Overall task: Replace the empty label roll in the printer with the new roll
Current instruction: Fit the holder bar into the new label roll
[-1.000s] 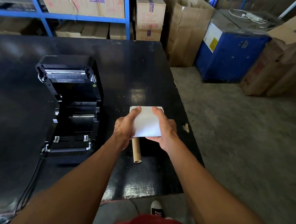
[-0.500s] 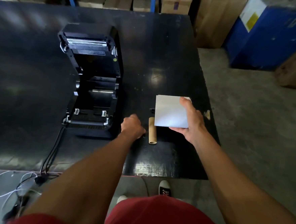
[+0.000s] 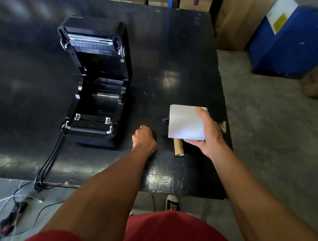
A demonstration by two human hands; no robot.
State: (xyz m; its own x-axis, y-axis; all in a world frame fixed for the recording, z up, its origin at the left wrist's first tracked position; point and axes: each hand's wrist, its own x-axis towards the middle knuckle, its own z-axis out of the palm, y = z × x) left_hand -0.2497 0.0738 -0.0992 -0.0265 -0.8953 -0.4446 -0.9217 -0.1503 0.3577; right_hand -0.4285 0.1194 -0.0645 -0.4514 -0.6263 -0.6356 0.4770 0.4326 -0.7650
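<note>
The right hand point(image 3: 208, 135) gripped the new roll point(image 3: 185, 122) just above the empty core point(image 3: 178, 149) on the table point(image 3: 178, 46) — thumb on top, fingers curled beneath. Beside the open printer point(image 3: 95, 82) — a roller showing in its bay — the left hand point(image 3: 143, 138) curled its fingers under, any contents hidden.

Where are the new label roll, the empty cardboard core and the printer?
new label roll point(image 3: 184, 122): head view, white outer wrap.
empty cardboard core point(image 3: 178, 148): head view, exposed tube wall.
printer point(image 3: 99, 105): head view, open roll bay.
</note>
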